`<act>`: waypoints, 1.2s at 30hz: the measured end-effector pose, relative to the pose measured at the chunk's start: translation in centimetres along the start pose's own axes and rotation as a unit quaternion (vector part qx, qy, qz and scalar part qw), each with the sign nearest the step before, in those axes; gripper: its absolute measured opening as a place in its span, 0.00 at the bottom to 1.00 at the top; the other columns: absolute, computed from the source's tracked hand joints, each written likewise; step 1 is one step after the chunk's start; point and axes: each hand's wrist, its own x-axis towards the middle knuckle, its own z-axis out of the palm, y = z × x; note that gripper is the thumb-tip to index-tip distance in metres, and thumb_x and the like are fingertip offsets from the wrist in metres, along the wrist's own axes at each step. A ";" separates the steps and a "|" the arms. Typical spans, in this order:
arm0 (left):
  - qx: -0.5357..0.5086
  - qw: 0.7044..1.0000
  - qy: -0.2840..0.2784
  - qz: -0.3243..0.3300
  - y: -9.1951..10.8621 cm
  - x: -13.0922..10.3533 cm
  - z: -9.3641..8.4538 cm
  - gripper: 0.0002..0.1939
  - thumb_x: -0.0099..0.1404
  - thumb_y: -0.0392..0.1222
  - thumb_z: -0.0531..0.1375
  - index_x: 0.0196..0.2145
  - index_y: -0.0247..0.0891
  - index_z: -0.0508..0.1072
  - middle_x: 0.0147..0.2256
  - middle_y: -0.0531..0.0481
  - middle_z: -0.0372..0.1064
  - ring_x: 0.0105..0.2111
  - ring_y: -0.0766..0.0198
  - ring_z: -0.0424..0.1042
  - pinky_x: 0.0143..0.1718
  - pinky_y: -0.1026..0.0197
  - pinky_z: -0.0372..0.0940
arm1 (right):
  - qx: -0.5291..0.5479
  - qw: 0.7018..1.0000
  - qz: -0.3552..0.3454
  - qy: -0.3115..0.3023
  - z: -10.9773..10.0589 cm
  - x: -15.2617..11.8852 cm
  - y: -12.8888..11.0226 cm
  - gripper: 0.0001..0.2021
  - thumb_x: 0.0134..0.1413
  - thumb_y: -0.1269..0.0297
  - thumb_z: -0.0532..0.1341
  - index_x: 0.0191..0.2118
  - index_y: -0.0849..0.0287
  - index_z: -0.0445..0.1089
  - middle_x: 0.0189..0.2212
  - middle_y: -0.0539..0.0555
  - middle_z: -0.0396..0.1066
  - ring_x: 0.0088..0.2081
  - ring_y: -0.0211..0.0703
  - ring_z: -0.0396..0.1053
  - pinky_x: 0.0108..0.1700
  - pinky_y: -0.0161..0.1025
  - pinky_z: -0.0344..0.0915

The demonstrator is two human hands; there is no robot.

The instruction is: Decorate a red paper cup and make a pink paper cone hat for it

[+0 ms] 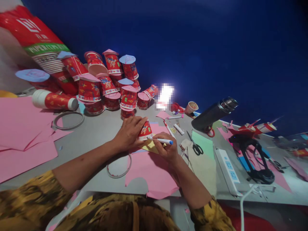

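My left hand (pixel 128 134) is wrapped around a red patterned paper cup (pixel 146 129), which stands upside down on layered paper. In my right hand (pixel 166 146) is a white marker with a blue end (pixel 166 141); its tip points at the white band near the cup's lower rim. Whether the tip touches the cup I cannot tell. Yellow paper (pixel 151 147) lies under the cup, and a cut pink sheet (pixel 151 173) spreads below my hands. A grey ring (pixel 119 175) rests beside my left forearm.
Several stacked cups with paper tops (pixel 128 98) stand at the back left, near a bag of paper cups (pixel 45 41). Black scissors (pixel 197 148), a dark flask (pixel 211 115) and a white power strip (pixel 227 170) lie to the right. Pink sheets (pixel 21 128) cover the left side.
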 end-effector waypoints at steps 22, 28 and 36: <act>0.004 1.000 0.005 -0.007 0.2 0.0 0.1 0.41 0.68 0.56 0.66 0.72 0.36 0.63 0.59 0.32 0.70 0.56 0.37 0.67 0.57 0.40 0.62 | 0.012 0.998 0.061 -0.005 0.2 0.4 -0.5 0.06 0.71 0.64 0.61 0.40 0.55 0.75 0.33 0.54 0.80 0.34 0.44 0.78 0.40 0.41 0.75; 0.000 1.000 0.001 -0.013 0.1 0.1 0.1 0.43 0.66 0.59 0.67 0.72 0.37 0.63 0.59 0.32 0.70 0.55 0.37 0.67 0.56 0.39 0.62 | 0.017 0.998 0.063 -0.007 0.2 0.2 -0.5 0.05 0.70 0.65 0.62 0.41 0.54 0.75 0.33 0.53 0.80 0.33 0.44 0.78 0.38 0.41 0.75; -0.006 1.000 -0.007 -0.017 0.2 0.0 0.0 0.44 0.65 0.57 0.68 0.73 0.40 0.62 0.60 0.33 0.69 0.58 0.36 0.66 0.59 0.39 0.60 | -0.007 0.999 0.011 -0.036 0.4 0.0 -0.3 0.05 0.70 0.68 0.61 0.45 0.51 0.74 0.35 0.54 0.80 0.35 0.47 0.78 0.40 0.45 0.75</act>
